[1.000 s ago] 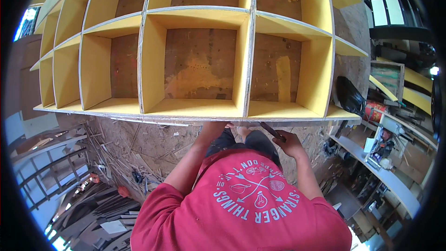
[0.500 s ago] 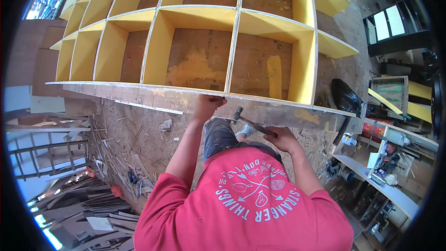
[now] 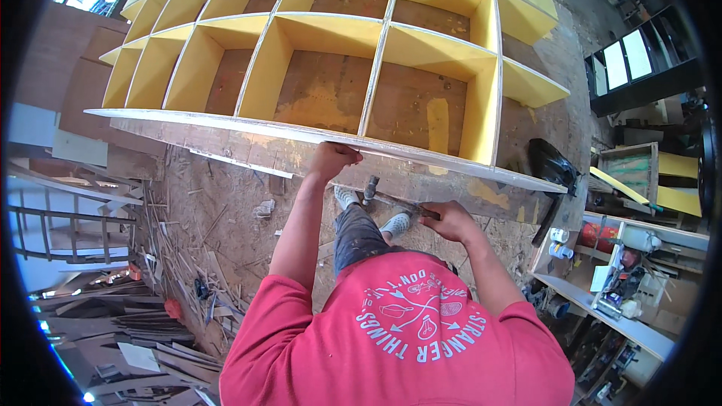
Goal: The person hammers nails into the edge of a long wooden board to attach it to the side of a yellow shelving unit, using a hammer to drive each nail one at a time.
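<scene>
My right hand (image 3: 451, 222) is wrapped round the handle end of a hammer (image 3: 371, 189), whose metal head points left, below the front board and apart from it. At the near edge of a large wooden shelf unit with yellow compartments (image 3: 256, 79), my left hand (image 3: 335, 159) is closed in a pinch. Its fingertips rest against the outer face of the long front board (image 3: 421, 152), just below its edge. Whatever they pinch is too small to make out.
The unit lies on a worn wooden work table (image 3: 481, 192). A black plastic bag (image 3: 553, 164) sits at its right end. Beyond it stands a box-like shelf (image 3: 602, 297) of tools and containers. Wood offcuts (image 3: 143, 323) are piled on the left.
The hammer has dropped lower and back from the front board, with my right hand still round its handle. My left hand keeps its pinch at the board. The whole view has shifted slightly.
</scene>
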Motion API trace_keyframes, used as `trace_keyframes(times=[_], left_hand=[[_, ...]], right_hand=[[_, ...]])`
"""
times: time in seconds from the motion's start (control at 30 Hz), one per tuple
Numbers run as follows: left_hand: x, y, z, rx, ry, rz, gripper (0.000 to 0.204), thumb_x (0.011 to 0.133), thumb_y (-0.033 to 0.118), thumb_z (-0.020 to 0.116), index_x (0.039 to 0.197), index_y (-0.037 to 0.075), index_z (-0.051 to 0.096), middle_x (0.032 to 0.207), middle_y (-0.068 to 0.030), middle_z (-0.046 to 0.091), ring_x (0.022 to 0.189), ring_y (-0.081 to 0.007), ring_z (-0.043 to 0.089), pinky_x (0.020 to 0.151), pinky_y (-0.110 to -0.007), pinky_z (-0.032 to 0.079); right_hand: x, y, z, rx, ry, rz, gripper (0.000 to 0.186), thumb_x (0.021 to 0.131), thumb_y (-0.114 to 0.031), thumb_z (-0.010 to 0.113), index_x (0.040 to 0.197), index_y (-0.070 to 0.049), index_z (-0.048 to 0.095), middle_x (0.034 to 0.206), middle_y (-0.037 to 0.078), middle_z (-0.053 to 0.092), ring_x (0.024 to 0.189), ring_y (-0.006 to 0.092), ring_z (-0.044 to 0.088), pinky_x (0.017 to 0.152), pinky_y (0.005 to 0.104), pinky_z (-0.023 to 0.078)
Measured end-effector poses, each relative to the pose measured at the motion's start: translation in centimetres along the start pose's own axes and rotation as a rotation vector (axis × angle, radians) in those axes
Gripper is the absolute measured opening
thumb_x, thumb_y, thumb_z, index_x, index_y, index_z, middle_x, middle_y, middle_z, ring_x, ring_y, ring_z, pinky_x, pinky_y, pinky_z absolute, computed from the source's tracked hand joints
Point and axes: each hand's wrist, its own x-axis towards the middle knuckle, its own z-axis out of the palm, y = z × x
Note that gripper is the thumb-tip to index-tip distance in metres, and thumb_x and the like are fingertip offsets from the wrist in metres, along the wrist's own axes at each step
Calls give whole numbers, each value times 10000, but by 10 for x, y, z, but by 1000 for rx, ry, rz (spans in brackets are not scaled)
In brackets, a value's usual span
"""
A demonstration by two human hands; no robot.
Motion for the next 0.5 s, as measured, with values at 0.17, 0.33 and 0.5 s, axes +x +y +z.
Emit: trace_keyframes(times=[0.17,0.33,0.5], left_hand=[[3,-10,-4,-21,1,28,110,822,73,832,900,-3,833,808,-86,794,729,-144,706,685,-325,548],[4,-8,-1,-85,4,32,101,813,54,834,887,-12,818,806,-90,792,726,-150,709,688,-326,551],[6,-8,2,-66,24,22,84,816,38,827,879,-16,812,813,-94,792,738,-159,724,704,-327,560]], right_hand=[[7,-16,-9,-52,-36,-56,411,956,-404,737,1262,-131,720,1086,200,757,1021,427,716,889,474,559],[19,-24,-11,-18,-143,-103,419,969,-378,717,1299,-120,713,1190,211,745,1093,436,699,947,461,552],[45,-26,-26,-77,-201,-256,479,995,-364,703,1394,-99,683,1304,212,720,1181,399,697,1022,420,538]])
